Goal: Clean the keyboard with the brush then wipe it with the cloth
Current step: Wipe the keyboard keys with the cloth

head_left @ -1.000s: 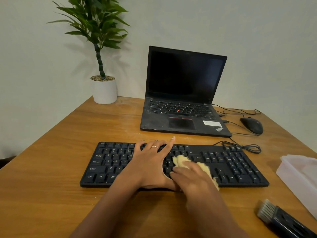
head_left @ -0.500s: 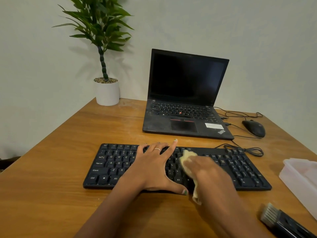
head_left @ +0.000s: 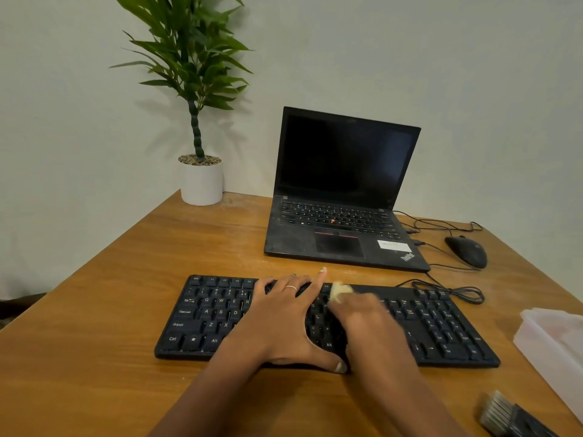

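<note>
A black keyboard (head_left: 202, 320) lies across the wooden desk in front of me. My left hand (head_left: 280, 320) rests flat on its middle keys, fingers spread and a ring on one finger. My right hand (head_left: 366, 313), blurred by motion, holds a yellow cloth (head_left: 339, 291) pressed to the keys near the keyboard's far edge; only a tip of the cloth shows past the fingers. The brush (head_left: 511, 419), black with grey bristles, lies on the desk at the lower right, apart from both hands.
An open black laptop (head_left: 340, 216) stands behind the keyboard, with a black mouse (head_left: 467, 251) and cables to its right. A potted plant (head_left: 202, 181) sits at the back left corner. A translucent plastic box (head_left: 555, 348) is at the right edge.
My right hand has slid the cloth from the keyboard's near middle up toward its far edge. The left hand has stayed flat on the keys. The view has shifted slightly.
</note>
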`<action>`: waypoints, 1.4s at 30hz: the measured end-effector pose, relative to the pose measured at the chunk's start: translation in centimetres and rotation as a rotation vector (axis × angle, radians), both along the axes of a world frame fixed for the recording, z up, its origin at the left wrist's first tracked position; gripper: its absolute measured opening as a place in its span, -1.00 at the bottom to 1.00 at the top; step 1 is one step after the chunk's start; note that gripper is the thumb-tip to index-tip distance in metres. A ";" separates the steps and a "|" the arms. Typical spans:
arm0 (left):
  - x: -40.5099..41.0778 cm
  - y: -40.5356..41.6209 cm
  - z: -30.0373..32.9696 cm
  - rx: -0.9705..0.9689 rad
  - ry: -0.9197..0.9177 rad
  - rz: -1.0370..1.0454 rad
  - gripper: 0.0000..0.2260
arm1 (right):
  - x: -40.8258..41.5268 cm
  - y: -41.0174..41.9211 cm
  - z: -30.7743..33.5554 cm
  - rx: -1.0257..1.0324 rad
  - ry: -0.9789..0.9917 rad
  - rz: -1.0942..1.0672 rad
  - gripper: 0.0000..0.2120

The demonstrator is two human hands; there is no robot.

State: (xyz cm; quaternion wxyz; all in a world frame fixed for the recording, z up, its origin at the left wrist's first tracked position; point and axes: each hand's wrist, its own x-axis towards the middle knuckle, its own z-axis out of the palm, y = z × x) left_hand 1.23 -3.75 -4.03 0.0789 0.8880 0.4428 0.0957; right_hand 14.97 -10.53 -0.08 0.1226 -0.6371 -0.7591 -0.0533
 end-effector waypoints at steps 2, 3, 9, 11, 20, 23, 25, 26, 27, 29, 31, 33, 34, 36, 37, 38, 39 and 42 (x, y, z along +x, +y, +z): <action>0.0 0.1 0.1 0.008 0.023 0.005 0.14 | -1.2 -0.8 -0.9 -0.032 0.000 0.186 -0.69; 0.0 0.0 0.1 0.022 0.047 0.023 0.14 | -1.1 -0.9 -0.8 -0.029 0.022 0.215 -0.68; 0.0 -0.4 0.6 0.041 0.118 0.136 0.19 | 1.8 1.1 0.6 -0.020 -0.065 -0.141 -0.53; -0.2 -0.2 0.5 0.050 0.113 0.129 0.22 | 0.1 0.9 -0.2 -0.045 -0.049 -0.018 -0.60; -0.3 -0.3 0.5 0.030 0.098 0.119 0.26 | 2.0 2.7 0.4 0.044 0.056 -0.154 -0.64; -0.4 -0.1 0.2 0.041 0.081 0.119 0.24 | -0.8 2.0 -0.6 0.001 0.059 0.083 -0.65; -0.4 -0.1 0.2 0.038 0.066 0.116 0.24 | -1.1 1.4 -0.5 -0.011 0.071 0.158 -0.62; -0.4 -0.1 0.2 0.033 0.061 0.118 0.24 | -0.5 1.8 -0.3 -0.010 0.066 0.117 -0.63; -0.4 -0.2 0.3 0.027 0.061 0.121 0.25 | 0.2 2.4 0.1 0.010 0.056 0.040 -0.62; -0.4 -0.2 0.4 0.028 0.071 0.121 0.27 | 1.4 3.4 0.8 0.052 -0.013 -0.102 -0.62; -0.3 -0.2 0.3 0.039 0.065 0.121 0.26 | 0.9 3.7 0.8 0.061 -0.019 -0.112 -0.67; -0.4 -0.2 0.2 0.027 0.043 0.120 0.25 | -0.8 3.2 0.1 0.028 0.018 0.032 -0.69; -0.4 -0.1 0.2 0.019 0.035 0.115 0.24 | -1.4 2.7 -0.4 0.012 0.025 0.127 -0.66; -0.4 -0.1 0.2 0.023 0.019 0.109 0.23 | -1.3 2.3 -0.3 0.007 0.057 0.205 -0.61; -0.4 -0.1 0.3 0.029 0.016 0.111 0.24 | -0.6 2.7 -0.1 0.004 0.064 0.159 -0.59; -0.4 -0.2 0.3 0.033 0.025 0.111 0.25 | 0.3 3.3 0.1 0.013 0.065 0.084 -0.58; -0.4 -0.2 0.4 0.036 0.041 0.110 0.25 | 1.1 3.7 0.5 0.035 0.033 0.000 -0.59; -0.2 -0.5 0.7 0.040 0.050 0.109 0.23 | 1.2 4.0 0.7 0.044 0.014 -0.056 -0.63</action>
